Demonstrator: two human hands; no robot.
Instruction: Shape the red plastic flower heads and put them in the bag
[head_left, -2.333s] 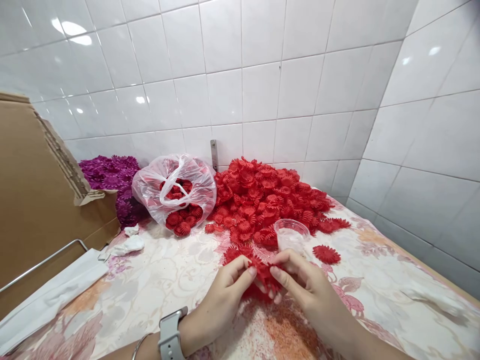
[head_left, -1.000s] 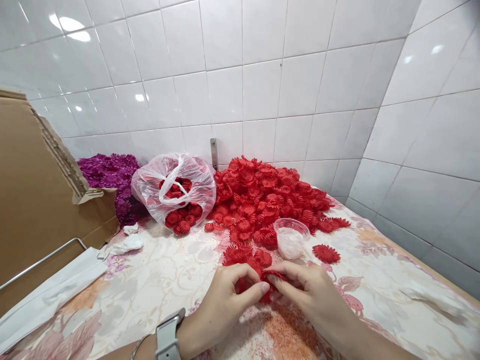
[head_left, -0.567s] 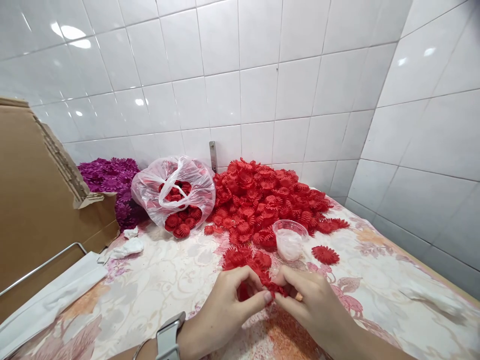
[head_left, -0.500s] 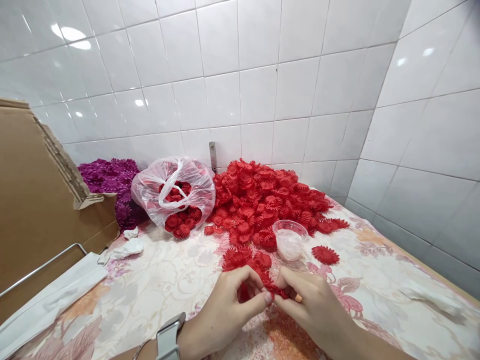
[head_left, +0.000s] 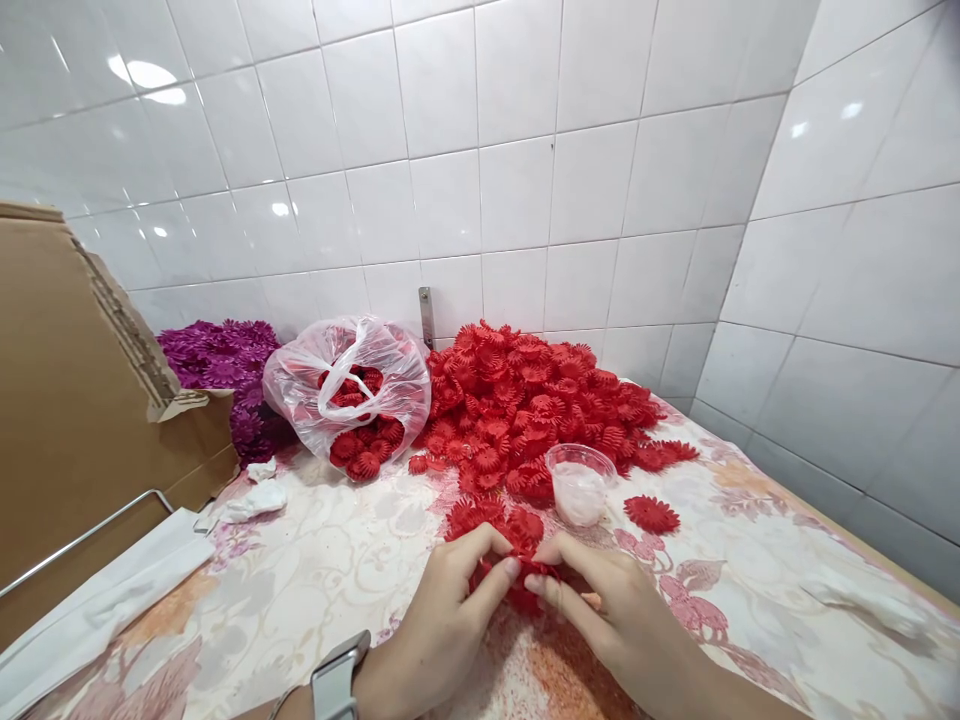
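Both hands meet over a red fabric flower (head_left: 523,590) near the front middle of the table. My left hand (head_left: 461,605), with a watch on the wrist, pinches its left side between thumb and fingers. My right hand (head_left: 611,605) pinches the right side, partly covering it. Just beyond my fingers lies a small cluster of red flowers (head_left: 480,515). A clear plastic cup (head_left: 581,490) with whitish contents stands behind my right hand. One flat red flower piece (head_left: 651,514) lies to the right of the cup.
A large heap of red flowers (head_left: 536,400) rests against the tiled wall. Left of it sit a plastic bag (head_left: 300,375) of red flowers and a purple flower pile (head_left: 214,355). A cardboard box (head_left: 90,400) stands at left. White crumpled scraps (head_left: 255,500) and flowered cloth (head_left: 337,560) cover the table.
The fingers keep shifting their pinch on the red flower. In the last half second, the left thumb and right fingertips have moved slightly up and left. The surrounding piles stay put.
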